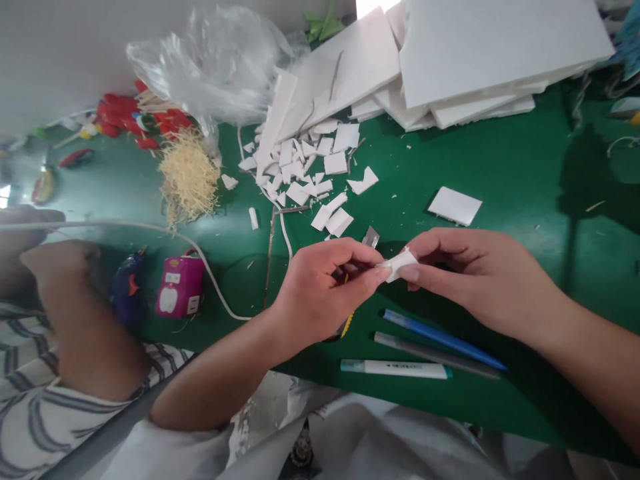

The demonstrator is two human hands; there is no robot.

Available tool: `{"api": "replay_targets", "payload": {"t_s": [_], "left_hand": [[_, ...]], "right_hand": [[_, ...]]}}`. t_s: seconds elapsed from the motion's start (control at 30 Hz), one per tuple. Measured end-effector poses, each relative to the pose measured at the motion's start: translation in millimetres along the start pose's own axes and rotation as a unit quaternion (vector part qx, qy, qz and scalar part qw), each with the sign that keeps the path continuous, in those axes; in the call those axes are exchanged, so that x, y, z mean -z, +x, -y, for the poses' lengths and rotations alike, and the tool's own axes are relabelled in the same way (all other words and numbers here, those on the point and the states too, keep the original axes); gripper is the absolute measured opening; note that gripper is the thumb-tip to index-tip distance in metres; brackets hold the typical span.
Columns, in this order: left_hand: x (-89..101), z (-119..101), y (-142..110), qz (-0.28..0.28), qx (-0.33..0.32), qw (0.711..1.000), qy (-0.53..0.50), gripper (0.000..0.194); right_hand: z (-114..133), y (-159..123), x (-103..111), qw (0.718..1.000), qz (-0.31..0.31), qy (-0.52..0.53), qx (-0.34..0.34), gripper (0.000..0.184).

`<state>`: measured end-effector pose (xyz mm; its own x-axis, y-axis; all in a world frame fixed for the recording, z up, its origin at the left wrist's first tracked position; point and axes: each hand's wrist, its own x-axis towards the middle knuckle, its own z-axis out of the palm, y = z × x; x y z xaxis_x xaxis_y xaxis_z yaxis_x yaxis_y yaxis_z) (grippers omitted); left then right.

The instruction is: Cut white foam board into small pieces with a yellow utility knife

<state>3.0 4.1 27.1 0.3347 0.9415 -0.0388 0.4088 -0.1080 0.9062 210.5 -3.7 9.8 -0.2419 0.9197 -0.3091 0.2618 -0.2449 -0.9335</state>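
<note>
A small white piece of foam board [401,264] is pinched between my two hands over the green table. My left hand [333,283] grips its left end with thumb and fingers, while my right hand [463,273] holds the right end. Partly hidden under my left hand lies a utility knife [371,237], its blade end and a bit of yellow showing. Below my hands lie a blue pen [443,339], a grey pen [435,355] and a white marker [400,369] with teal ends. A white foam rectangle [455,205] rests beyond my right hand.
White foam scraps [305,163] are heaped beyond my left hand, with stacked foam sheets [500,47] behind. A clear plastic bag [220,60], straw-like shreds [189,175], a purple power adapter [180,287] and a white cord [213,277] lie leftward. A co-worker's arm [90,320] is at the left.
</note>
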Motion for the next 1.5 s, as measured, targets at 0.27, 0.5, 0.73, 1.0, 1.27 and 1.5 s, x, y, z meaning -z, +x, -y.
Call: {"api": "replay_targets", "payload": {"t_s": [0.27, 0.5, 0.73, 1.0, 1.27, 1.5], "left_hand": [[0.8, -3.1, 1.3, 0.022, 0.037, 0.998, -0.05, 0.009], [12.7, 3.0, -2.5, -0.099, -0.042, 0.992, 0.066, 0.008], [42.1, 38.1, 29.6, -0.261, -0.077, 0.928, 0.256, 0.011], [45.5, 41.6, 35.3, -0.228, -0.077, 0.91, 0.338, 0.029], [7.3, -2.5, -20.7, 0.049, -0.057, 0.892, 0.446, 0.039], [3.8, 3.4, -23.0, 0.103, -0.038, 0.87, 0.481, 0.019]], "right_hand": [[6.1, -1.2, -1.3, 0.999, 0.015, 0.042, -0.007, 0.039], [10.5, -2.2, 12.8, 0.998, -0.044, 0.048, 0.008, 0.029], [6.1, -1.4, 15.7, 0.991, -0.104, -0.089, -0.009, 0.02], [1.9, -1.2, 12.1, 0.991, -0.064, -0.106, -0.045, 0.022], [-7.4, 4.3, 11.9, 0.977, -0.05, -0.201, 0.057, 0.025], [-11.6, 3.8, 11.1, 0.959, -0.084, -0.243, 0.12, 0.027]]}}
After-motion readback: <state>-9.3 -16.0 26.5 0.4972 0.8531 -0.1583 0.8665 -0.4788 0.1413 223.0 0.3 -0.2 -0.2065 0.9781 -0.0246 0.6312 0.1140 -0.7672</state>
